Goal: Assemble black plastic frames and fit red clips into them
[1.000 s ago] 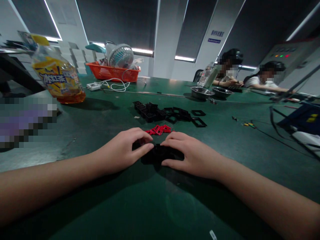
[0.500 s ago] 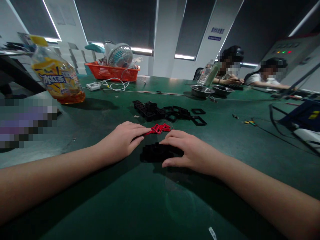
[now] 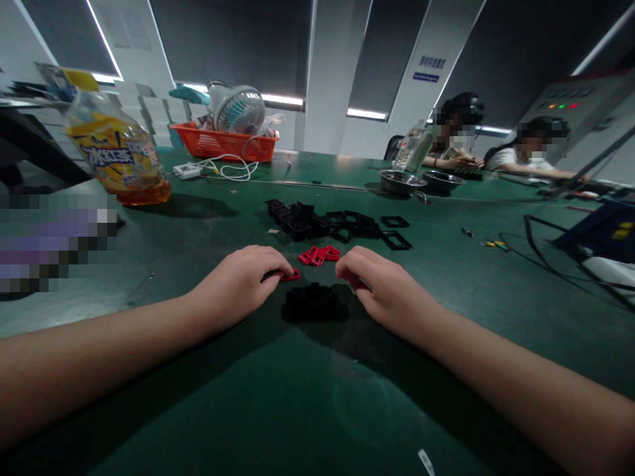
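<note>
Head view: left hand [image 3: 244, 280]; red frame [image 3: 294, 274] held at its fingertips.

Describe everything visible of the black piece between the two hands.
The black piece is low and wide, with a raised bit at its top middle, perhaps plastic. It rests on the green table, nearer than the red frames; left hand and right hand look clear of it. Finer detail is too dark.

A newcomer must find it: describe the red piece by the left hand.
On the green table, find the left hand. The red piece is at its fingertips, beyond the black part. Unlike the other red pieces, clustered farther away, it lies apart.
</note>
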Demonstrator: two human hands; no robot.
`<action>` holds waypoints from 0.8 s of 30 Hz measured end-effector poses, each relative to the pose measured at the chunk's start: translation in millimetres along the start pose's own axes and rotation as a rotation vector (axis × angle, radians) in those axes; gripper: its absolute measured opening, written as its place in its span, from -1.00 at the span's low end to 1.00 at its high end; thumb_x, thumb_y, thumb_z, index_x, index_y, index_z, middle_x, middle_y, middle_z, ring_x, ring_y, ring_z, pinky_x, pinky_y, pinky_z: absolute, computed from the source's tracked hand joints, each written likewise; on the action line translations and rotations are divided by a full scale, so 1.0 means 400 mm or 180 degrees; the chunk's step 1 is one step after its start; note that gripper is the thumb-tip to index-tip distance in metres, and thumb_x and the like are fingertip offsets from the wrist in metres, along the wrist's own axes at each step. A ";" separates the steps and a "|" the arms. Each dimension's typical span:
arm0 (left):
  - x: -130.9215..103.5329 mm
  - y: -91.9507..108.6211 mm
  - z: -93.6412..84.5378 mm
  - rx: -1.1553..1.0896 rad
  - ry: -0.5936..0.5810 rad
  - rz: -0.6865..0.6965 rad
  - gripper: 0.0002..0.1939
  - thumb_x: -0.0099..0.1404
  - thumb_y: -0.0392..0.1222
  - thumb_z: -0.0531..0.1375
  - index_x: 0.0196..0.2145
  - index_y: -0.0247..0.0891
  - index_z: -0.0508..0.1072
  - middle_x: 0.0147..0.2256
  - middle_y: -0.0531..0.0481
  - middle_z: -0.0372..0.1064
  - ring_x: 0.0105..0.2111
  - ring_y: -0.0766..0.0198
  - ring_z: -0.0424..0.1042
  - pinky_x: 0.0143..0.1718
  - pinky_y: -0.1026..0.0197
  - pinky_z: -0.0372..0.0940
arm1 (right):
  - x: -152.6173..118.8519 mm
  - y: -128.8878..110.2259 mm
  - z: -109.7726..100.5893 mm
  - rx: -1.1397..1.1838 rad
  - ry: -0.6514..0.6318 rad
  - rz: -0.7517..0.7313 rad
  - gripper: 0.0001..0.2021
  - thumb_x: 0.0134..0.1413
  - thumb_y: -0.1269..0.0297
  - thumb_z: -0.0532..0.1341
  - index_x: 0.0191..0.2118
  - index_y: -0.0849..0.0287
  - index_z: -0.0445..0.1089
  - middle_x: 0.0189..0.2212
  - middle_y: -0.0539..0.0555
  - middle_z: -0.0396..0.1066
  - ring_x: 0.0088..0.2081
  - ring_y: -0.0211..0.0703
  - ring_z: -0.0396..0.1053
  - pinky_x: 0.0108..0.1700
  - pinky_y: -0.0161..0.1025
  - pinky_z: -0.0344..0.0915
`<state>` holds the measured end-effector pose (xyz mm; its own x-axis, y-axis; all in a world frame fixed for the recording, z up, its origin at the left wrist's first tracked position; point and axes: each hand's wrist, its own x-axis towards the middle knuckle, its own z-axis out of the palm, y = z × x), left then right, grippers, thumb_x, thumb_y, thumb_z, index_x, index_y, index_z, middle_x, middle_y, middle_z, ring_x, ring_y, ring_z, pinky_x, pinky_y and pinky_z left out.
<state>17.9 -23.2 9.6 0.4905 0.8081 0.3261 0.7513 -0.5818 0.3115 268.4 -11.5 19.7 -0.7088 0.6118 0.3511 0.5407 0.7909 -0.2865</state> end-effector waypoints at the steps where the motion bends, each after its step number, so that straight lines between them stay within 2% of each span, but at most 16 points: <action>1: 0.000 0.000 0.000 -0.0030 0.0009 -0.0024 -0.73 0.27 -0.32 0.07 -0.24 -0.28 0.57 -0.20 -0.10 0.57 -0.16 0.13 0.51 -0.02 0.06 0.37 | 0.000 0.000 -0.002 -0.0024 -0.0056 -0.0032 -0.64 -0.18 0.73 -0.01 -0.30 0.13 0.18 -0.33 0.03 0.26 -0.31 -0.19 0.21 -0.27 -0.30 0.14; 9: 0.000 0.002 -0.005 -0.0332 0.0323 -0.0338 -0.76 0.25 -0.28 0.08 -0.28 -0.27 0.56 -0.27 -0.05 0.56 -0.23 0.15 0.52 -0.08 0.10 0.39 | -0.001 -0.004 -0.006 -0.0150 -0.0138 -0.0145 -0.72 -0.06 0.66 0.04 -0.31 0.12 0.24 -0.35 0.04 0.33 -0.31 -0.17 0.25 -0.28 -0.29 0.15; 15: 0.000 0.016 -0.015 -0.0686 0.0538 -0.0447 -0.80 0.23 -0.24 0.12 -0.29 -0.22 0.55 -0.26 -0.01 0.57 -0.23 0.18 0.51 -0.09 0.12 0.40 | 0.002 -0.003 -0.002 -0.0047 0.0087 0.0081 -0.86 0.20 0.46 0.15 -0.14 0.16 0.34 -0.22 0.12 0.43 -0.22 -0.11 0.38 -0.19 -0.21 0.29; 20: -0.003 0.031 -0.016 -0.1102 0.0740 -0.0366 -0.82 0.21 -0.27 0.14 -0.29 -0.24 0.55 -0.25 -0.01 0.57 -0.21 0.20 0.52 -0.06 0.15 0.40 | 0.001 -0.004 -0.008 -0.0106 0.0416 -0.0056 -0.85 0.18 0.45 0.21 -0.13 0.18 0.41 -0.21 0.13 0.47 -0.15 -0.09 0.42 -0.12 -0.17 0.35; 24: -0.004 0.053 -0.015 -0.1544 0.0770 -0.0402 -0.86 0.21 -0.27 0.18 -0.29 -0.25 0.53 -0.28 0.00 0.57 -0.25 0.22 0.53 -0.12 0.17 0.44 | -0.001 -0.022 -0.010 0.0047 0.0514 -0.0207 -0.74 0.17 0.40 0.26 -0.01 0.13 0.40 -0.17 0.11 0.49 -0.15 -0.09 0.45 -0.11 -0.15 0.38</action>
<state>30.3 -37.5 21.2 0.2515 0.8634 0.4374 0.4802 -0.5037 0.7182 265.8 -18.5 25.7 -0.6594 0.5544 0.5077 0.4886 0.8293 -0.2710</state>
